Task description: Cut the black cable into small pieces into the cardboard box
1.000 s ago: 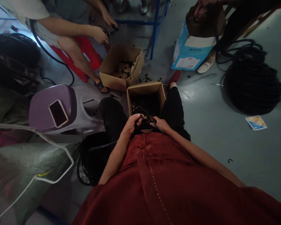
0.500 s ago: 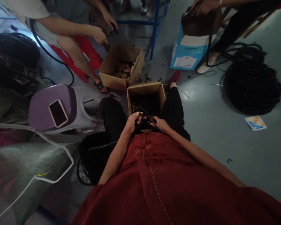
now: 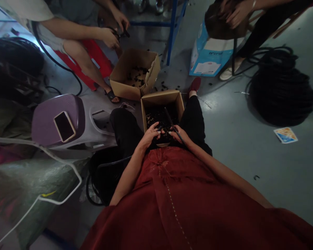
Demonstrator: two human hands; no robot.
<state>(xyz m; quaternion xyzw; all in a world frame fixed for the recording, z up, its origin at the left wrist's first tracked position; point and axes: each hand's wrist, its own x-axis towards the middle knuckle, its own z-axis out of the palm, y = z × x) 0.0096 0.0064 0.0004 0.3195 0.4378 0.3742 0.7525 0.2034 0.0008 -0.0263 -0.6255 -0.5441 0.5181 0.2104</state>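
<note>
Between my knees stands an open cardboard box (image 3: 144,113) with many small black pieces (image 3: 156,113) in it. My left hand (image 3: 150,135) is over the box's near part, its fingers closed around a black strip (image 3: 159,128). From behind the left forearm a black cord (image 3: 117,162) runs toward that hand. My right hand (image 3: 181,134) is closed on a thin dark tool (image 3: 169,116) that slants up and left over the box. The fingertips of both hands are close together; whether they touch is too small to tell.
A second cardboard box (image 3: 125,91) adjoins mine, beside a co-worker's hands (image 3: 113,36). Left is a purple stool (image 3: 43,119) with a phone (image 3: 64,126). Right are a blue box (image 3: 206,57), another person's hands (image 3: 236,15) and a black coil (image 3: 281,93).
My left hand's fingers have stretched forward and right. The dark tool in my right hand has swung more upright. The other person's hands at the upper right have shifted.
</note>
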